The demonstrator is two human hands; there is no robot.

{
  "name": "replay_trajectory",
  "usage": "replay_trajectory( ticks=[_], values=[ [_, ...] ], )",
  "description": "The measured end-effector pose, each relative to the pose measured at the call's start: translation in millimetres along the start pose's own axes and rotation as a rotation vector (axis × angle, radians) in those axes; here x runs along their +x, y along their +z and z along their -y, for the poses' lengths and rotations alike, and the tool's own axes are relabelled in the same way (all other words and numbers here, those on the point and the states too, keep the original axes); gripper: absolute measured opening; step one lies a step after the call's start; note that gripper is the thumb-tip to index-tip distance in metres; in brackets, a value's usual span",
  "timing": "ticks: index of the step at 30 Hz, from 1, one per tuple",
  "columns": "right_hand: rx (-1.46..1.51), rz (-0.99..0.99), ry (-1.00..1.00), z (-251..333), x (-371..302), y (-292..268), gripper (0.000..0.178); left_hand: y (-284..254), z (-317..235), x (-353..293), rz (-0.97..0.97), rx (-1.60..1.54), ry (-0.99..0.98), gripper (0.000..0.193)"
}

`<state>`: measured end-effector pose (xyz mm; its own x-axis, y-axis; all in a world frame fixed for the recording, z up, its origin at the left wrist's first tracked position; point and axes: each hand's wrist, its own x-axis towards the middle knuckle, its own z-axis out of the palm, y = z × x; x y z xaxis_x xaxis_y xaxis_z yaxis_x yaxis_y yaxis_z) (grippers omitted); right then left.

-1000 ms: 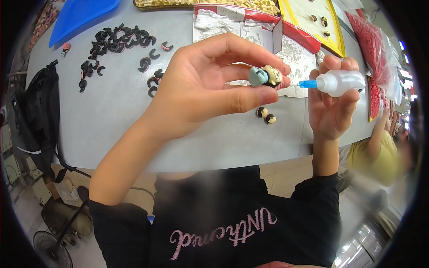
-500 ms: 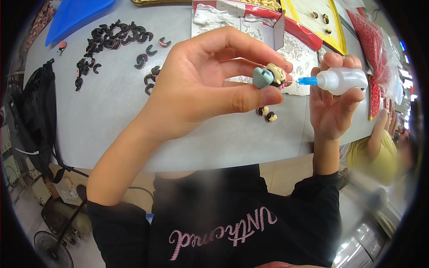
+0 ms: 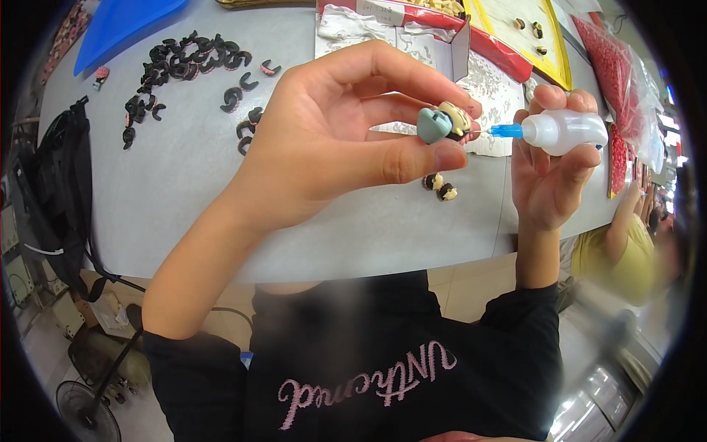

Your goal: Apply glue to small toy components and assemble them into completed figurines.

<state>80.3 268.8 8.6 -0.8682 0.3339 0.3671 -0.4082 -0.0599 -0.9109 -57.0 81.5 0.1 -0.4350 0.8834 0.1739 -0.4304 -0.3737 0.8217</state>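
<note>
Pinched between the thumb and fingers of my left hand is a small figurine, blue-green at one end with cream, black and pink parts. My right hand grips a clear squeeze bottle lying sideways. Its blue needle tip points left, and the thin needle reaches the figurine's right side; whether it touches is too small to tell. On the table just below my left fingertips lie two small black-and-cream pieces.
Many black curved pieces with pink bits are spread over the grey table at the left. A blue tray lies behind them. Farther back are a red-edged box, a yellow-rimmed tray and a bag of red pieces. Another person sits at right.
The figurine has turned slightly between my left fingers. Both hands and the bottle stay nearly where they were.
</note>
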Motion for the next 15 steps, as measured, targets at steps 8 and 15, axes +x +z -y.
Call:
replay_trajectory(
  ticks=[8, 15],
  values=[
    [-0.03, 0.024, -0.009, 1.1, 0.4, -1.0, 0.048, -0.8, 0.2, -0.5, 0.005, 0.01, -0.005, 0.032],
    [-0.058, 0.008, -0.027, 1.6, -0.2, -1.0, 0.046, 0.1, 1.4, -0.7, -0.003, 0.006, 0.001, 0.031]
  ],
)
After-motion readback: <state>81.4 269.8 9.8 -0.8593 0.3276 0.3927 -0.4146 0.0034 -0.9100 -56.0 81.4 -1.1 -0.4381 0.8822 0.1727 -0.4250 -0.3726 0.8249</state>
